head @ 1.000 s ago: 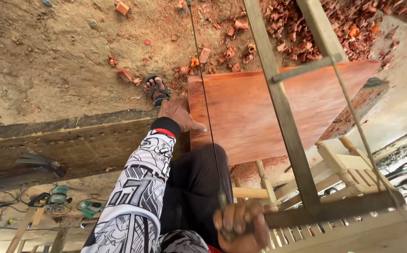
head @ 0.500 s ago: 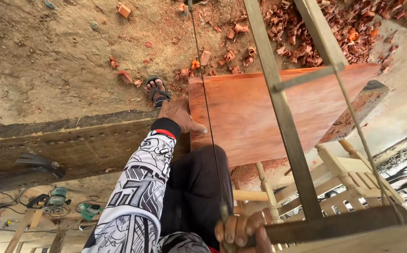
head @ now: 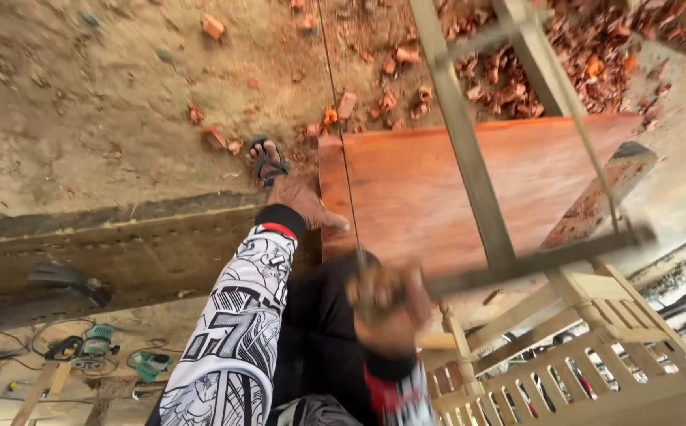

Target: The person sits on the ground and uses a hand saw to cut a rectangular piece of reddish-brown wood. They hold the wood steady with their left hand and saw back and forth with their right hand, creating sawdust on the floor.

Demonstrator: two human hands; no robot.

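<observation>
Item: reddish wooden board (head: 469,189), lying flat under me, its near end by my knee, sandy ground and brick rubble (head: 564,63) beyond. My left hand (head: 305,203) rests spread on its left edge, fingers flat, gripping nothing. My right hand (head: 389,304) is clenched round the handle end of a wooden frame saw (head: 477,189), its thin blade (head: 341,134) running along the board's left side. Handling, as I judge it: board stiff and heavy, unlikely to shift; best steadied at the edge (clear of the blade). Saw light but tall, apt to wobble. Against half a second ago: my right hand sits higher and blurred, the frame tilted further.
</observation>
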